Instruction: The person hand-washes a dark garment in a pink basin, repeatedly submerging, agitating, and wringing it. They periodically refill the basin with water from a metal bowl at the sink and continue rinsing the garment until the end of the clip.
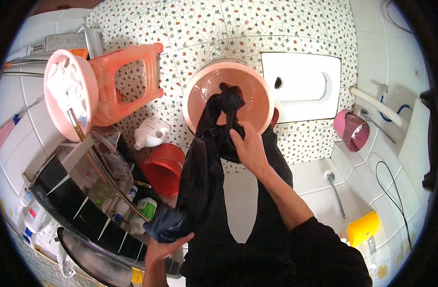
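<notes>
A pink plastic basin (pixel 194 97) stands on the floor before me, between my knees. Wet black cloth (pixel 232 100) hangs bunched into it, and my right hand (pixel 250 149) grips part of this cloth at the near rim. Low at the left, my left hand (pixel 170 245) holds a bunched dark-blue cloth (pixel 165 223), its palm turned up beneath it. Black fabric runs along my left leg between the two hands; against my black trousers (pixel 276 150) I cannot tell where cloth ends and leg begins.
Right of the basin lies a white squat toilet (pixel 301 86). Leftward are an orange plastic stool (pixel 133 102), a tilted pink basin of white cloth (pixel 91 80), a white jug (pixel 152 132), a red bucket (pixel 165 161) and a black rack (pixel 72 193) with bottles. A pink bin (pixel 342 125) stands right.
</notes>
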Available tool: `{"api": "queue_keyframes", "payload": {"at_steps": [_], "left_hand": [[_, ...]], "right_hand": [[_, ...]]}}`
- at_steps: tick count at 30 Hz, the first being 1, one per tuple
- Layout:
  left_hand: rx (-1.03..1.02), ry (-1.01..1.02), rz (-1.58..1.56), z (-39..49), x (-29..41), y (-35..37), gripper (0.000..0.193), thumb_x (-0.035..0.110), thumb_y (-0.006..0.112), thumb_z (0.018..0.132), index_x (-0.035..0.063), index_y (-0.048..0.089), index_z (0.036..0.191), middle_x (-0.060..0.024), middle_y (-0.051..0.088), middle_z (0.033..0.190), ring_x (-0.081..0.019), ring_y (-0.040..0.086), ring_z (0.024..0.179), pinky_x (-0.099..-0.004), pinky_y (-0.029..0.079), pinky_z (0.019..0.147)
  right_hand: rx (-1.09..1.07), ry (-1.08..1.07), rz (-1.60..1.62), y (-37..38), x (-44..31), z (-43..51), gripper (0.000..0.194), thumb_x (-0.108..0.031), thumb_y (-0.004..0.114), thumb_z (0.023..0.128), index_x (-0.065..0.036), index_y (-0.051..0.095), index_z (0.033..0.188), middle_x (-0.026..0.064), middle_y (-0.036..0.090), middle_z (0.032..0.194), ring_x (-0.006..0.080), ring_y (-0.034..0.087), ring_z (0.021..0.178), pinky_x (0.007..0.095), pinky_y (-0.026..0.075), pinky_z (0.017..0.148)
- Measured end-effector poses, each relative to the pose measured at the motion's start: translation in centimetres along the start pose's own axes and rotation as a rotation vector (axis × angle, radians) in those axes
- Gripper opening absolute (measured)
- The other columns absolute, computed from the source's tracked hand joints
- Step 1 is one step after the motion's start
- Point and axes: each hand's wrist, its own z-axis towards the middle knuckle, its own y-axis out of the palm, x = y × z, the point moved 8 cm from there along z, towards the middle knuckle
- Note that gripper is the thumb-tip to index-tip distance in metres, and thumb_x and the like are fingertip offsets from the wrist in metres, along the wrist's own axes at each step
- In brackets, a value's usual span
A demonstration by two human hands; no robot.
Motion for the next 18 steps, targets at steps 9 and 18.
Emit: {"api": "queue_keyframes", "payload": {"at_steps": [9,18], "left_hand": [[-0.081,0.176,-0.098,2.0,2.3,3.3,0.044,0.011,0.086,0.079,0.0040,0.062,0.115,-0.0031,0.065,0.105,-0.0149,0.062,0.095,-0.0302,0.050,0.089],[-0.016,0.397,-0.191,1.5,3.9,2.5,0.040,0.008,0.082,0.083,0.0040,0.061,0.116,-0.0026,0.064,0.109,-0.0159,0.060,0.100,-0.0313,0.048,0.091]], "right_hand": [[0.051,-0.078,-0.181,-2.9,-4.1,-0.1,0.023,-0.009,0.056,0.096,0.005,0.051,0.114,0.0309,0.062,0.077,0.0499,0.062,0.072,0.0545,0.046,0.062],[0.118,0.035,-0.106,-8.2,-9.3,-5.4,0.023,-0.008,0.056,0.097,0.004,0.057,0.116,0.0234,0.064,0.076,0.0331,0.066,0.065,0.0400,0.049,0.061]]}}
